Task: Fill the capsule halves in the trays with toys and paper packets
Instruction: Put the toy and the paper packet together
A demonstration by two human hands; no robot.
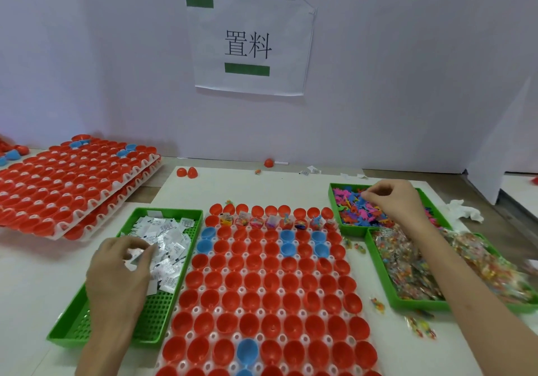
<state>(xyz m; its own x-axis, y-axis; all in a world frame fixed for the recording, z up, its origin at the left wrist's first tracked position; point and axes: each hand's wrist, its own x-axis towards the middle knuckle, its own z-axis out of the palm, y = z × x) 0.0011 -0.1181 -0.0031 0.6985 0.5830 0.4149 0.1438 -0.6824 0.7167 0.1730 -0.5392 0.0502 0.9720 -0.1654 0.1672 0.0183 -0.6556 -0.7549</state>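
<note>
A white tray (pixel 348 262) of red and a few blue capsule halves (pixel 253 285) lies in front of me; halves in its second row hold toys and packets. My left hand (pixel 119 270) is in the green basket (pixel 72 332) of white paper packets (pixel 167 235), pinching packets between thumb and fingers. My right hand (pixel 393 201) reaches into the green tray (pixel 333 201) of pink and blue plastic toys (pixel 349 203), fingertips curled down into the pile. Whether a toy is between them is hidden.
Another green tray (pixel 381 273) with clear-wrapped colourful toys sits at the right, some spilled on the table. Two stacked trays of red halves (pixel 67 183) lie at the far left. Loose red halves (pixel 187 172) and paper scraps lie near the wall.
</note>
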